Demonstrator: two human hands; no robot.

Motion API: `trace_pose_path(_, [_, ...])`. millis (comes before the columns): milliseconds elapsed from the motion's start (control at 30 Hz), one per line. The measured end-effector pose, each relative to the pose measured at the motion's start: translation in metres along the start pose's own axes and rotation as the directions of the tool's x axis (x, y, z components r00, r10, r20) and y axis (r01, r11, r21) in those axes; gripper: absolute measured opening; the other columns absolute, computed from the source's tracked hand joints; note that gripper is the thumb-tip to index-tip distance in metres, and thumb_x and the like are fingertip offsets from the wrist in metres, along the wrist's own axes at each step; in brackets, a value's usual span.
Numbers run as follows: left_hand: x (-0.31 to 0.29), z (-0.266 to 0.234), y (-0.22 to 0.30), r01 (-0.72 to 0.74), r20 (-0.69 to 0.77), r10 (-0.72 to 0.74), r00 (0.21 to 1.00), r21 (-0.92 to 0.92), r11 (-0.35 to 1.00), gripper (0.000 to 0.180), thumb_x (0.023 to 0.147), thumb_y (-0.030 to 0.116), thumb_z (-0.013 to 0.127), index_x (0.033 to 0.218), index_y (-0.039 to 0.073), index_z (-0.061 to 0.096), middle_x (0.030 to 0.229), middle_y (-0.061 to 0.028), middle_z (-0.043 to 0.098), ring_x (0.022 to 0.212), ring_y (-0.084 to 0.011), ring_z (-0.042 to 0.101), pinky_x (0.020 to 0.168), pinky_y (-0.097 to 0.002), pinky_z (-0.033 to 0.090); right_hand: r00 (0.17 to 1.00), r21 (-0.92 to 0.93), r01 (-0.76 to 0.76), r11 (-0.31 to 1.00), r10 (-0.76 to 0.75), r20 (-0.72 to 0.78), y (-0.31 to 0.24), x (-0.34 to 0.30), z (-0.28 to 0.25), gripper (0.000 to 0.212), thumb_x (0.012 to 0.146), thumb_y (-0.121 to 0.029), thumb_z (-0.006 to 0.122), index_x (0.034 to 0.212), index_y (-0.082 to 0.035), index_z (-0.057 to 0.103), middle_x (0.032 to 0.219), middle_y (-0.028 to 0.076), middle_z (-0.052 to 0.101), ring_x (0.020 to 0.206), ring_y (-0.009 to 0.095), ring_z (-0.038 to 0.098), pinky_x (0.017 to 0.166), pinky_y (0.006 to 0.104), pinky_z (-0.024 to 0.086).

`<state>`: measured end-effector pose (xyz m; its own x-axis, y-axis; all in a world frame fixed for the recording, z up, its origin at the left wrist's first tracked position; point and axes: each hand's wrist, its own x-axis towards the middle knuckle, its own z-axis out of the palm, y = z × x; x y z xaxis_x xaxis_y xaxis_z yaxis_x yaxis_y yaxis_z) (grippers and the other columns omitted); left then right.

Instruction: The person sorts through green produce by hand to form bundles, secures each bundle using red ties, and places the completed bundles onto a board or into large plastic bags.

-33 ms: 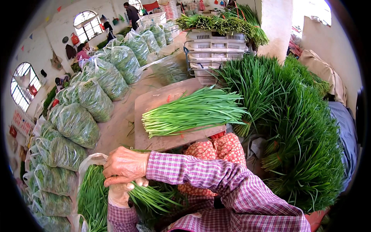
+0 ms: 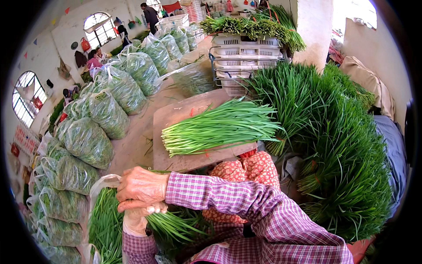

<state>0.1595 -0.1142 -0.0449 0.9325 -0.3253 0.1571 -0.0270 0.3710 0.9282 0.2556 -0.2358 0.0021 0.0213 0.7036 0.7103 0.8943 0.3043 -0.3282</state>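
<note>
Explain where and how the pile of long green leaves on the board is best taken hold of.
The pile is probably best gripped near its pale stem ends, coming from the left and over the top. There the stalks lie packed and roughly parallel on the board; the leaf tips fan out rightward.

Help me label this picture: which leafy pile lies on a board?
The central garlic-chive pile, alone on the board; bunches at right crowd together off it.

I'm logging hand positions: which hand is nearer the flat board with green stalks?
Right. The right hand is just short of the flat board, by its near-left corner; the left hand sits lower in view, farther from it.
</note>
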Motion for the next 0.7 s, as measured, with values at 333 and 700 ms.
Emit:
trace_pose_path(333, [0.012,0.044,0.109,-0.302,-0.408,0.666,0.625,0.66,0.688,0.022,0.084,0.01,0.064,0.104,0.0,0.059,0.081,-0.0041,0.058,0.065,-0.011,0.052,0.064,-0.0285,0.047,0.936,0.121,-0.095,0.988,0.13,-0.328,-0.015,0.014,0.013,0.117,0.065,-0.047,0.079,0.149,-0.005,0.009,0.137,0.022,0.037,0.126,0.038,0.038,0.105,0.048,0.03])
trace_pose_path(700, [0.079,0.14,0.158,-0.886,0.071,0.915,0.398,0.289,0.363,0.034,0.09,0.03,0.063,0.113,0.005,0.062,0.076,-0.0001,0.061,0.082,-0.0206,0.064,0.087,-0.041,0.052,0.797,-0.558,-0.207,0.804,-0.192,-0.573,-0.034,0.009,-0.125,0.076,0.06,-0.024,0.084,0.127,-0.014,0.049,0.09,0.002,0.06,0.081,0.018,0.061,0.08,0.0382,0.048])
